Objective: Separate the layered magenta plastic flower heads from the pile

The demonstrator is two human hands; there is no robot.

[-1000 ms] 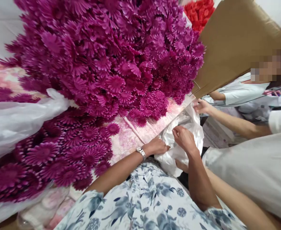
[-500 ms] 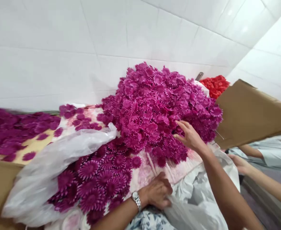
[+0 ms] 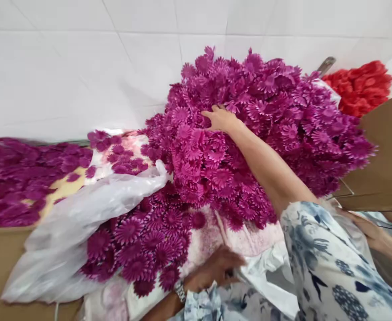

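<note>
A big heap of magenta artificial flower heads (image 3: 283,120) rises against the wall. My right hand (image 3: 221,118) reaches over to its upper left part, fingers apart on the flowers, with fingertips partly sunk among them. Low in the middle, my left hand (image 3: 212,267), with a watch (image 3: 180,292) at the wrist, is closed on the edge of a white plastic bag (image 3: 266,265); motion blurs its fingers somewhat. Between the hands lies a pink-stained cloth (image 3: 249,236). Darker purple flower heads (image 3: 142,249) spread to the left of my left hand.
A translucent plastic bag (image 3: 69,240) lies at left over a cardboard box (image 3: 2,263). Flat purple pieces (image 3: 18,178) cover the far left. Red flowers (image 3: 363,87) and a cardboard flap (image 3: 389,165) stand at right. Another person's hand (image 3: 369,229) is at the lower right.
My right hand has moved from the heap's front right to its upper left part, bringing the sleeve into view. My left hand stays low at the white bag. The view has shifted and turned.
</note>
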